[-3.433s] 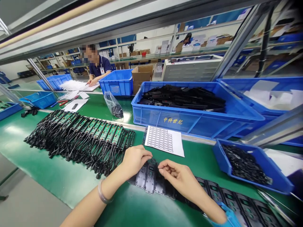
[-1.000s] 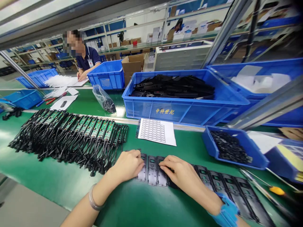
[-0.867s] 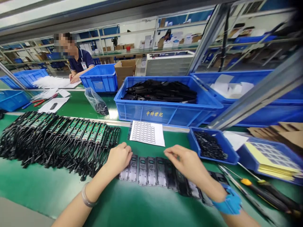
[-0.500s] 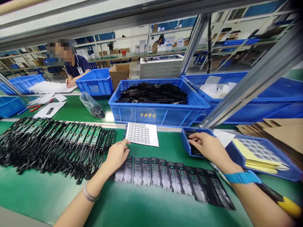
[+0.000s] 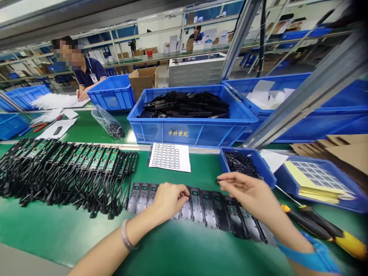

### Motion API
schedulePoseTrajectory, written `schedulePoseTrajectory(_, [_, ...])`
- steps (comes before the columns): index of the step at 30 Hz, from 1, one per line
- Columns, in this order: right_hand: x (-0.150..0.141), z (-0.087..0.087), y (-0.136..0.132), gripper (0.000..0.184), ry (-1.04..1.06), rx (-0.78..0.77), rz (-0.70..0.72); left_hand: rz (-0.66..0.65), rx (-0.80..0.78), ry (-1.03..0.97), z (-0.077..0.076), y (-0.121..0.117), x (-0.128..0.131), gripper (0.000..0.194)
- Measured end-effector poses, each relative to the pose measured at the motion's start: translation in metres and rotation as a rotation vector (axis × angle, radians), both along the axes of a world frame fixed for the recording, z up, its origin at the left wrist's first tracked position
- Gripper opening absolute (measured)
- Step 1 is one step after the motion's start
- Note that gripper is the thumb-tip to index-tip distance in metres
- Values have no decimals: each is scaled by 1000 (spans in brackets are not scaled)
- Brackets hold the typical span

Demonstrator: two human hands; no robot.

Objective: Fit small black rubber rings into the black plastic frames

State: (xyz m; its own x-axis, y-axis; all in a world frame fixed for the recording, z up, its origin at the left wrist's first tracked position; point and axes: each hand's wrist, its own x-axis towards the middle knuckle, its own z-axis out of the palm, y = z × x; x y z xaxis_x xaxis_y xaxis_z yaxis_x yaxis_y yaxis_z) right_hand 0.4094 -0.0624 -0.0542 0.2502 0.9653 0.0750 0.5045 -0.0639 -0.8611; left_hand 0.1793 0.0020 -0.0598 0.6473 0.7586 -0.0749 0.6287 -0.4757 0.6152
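The right hand point(image 5: 247, 188) had just left the small blue bin point(image 5: 266, 166), apparently bringing one small black part point(image 5: 219, 181) towards the black panels point(image 5: 197, 207).
Its grip pinched this part; whether the left hand point(image 5: 169, 199), over the row, gripped anything could not be told. About eleven panels lay on one desk point(image 5: 161, 249), some partly hidden.

Free tabletop point(image 5: 186, 249) before the black panels point(image 5: 210, 214); obstacle at left, cabled boards point(image 5: 97, 158).

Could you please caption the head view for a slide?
Right hand pinching a small black piece, left hand over a row of black panels.
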Motion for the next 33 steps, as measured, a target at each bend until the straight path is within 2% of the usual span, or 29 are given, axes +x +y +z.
schedulePoseTrajectory(4, [-31,-17,-15,26,-39,-39,115,-43,78,84,-2,0,3,15])
schedulePoseTrajectory(7, [-44,-27,-16,15,-189,-50,148,-38,130,121,-3,0,2,15])
schedulePoseTrajectory(11, [-53,-35,-12,14,-375,-34,180,-25,153,142,-6,2,1,12])
schedulePoseTrajectory(18, [-60,-33,-14,19,-649,76,262,-51,165,184,-4,-1,-3,13])
schedulePoseTrajectory(25, [-58,-30,-11,11,-792,221,347,-48,177,176,-2,-2,-6,15])
schedulePoseTrajectory(29, [-57,-31,-7,7,-850,281,356,-38,205,167,4,-4,-11,15])
schedulePoseTrajectory(33, [-57,-32,-7,17,-920,322,387,-19,244,172,14,-1,-19,15])
